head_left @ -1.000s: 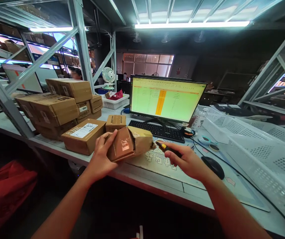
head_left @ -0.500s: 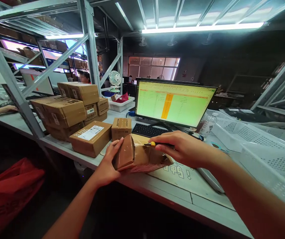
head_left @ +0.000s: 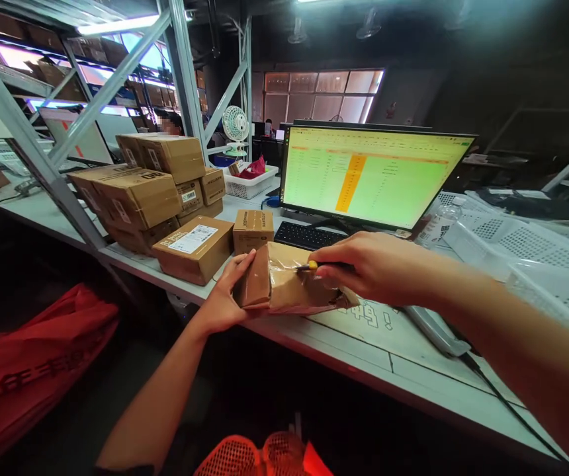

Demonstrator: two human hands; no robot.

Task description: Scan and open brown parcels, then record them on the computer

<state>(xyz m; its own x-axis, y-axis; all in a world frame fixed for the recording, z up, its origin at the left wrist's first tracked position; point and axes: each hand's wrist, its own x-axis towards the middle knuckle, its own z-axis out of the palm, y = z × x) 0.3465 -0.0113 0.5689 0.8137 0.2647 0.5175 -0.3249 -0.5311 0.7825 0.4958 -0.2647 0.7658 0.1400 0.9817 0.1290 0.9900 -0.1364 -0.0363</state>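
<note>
A brown cardboard box (head_left: 289, 291) with shiny clear tape on it rests at the table's front edge. My left hand (head_left: 225, 297) grips its left end, thumb near the top edge and the other fingers partly hidden below. In my right hand (head_left: 358, 264) is a utility knife (head_left: 313, 266) with a yellow part near the blade, held over the taped side of the box. The blade tip is at the tape; whether it has cut in I cannot tell. Just behind stand a small carton (head_left: 253, 229) and a carton with a white label (head_left: 195, 248).
Stacked cartons (head_left: 140, 198) stand at left beside a metal rack post (head_left: 66, 198). A monitor (head_left: 374, 175) and keyboard (head_left: 309, 234) are behind the box. White plastic baskets (head_left: 537, 251) lie at right. A red bag (head_left: 51, 370) is below left. Part of another person's arm shows at far left.
The view has tilted down and shifted left, bringing red mesh into the bottom. The box has turned so its taped side shows more. Both hands keep their hold.
</note>
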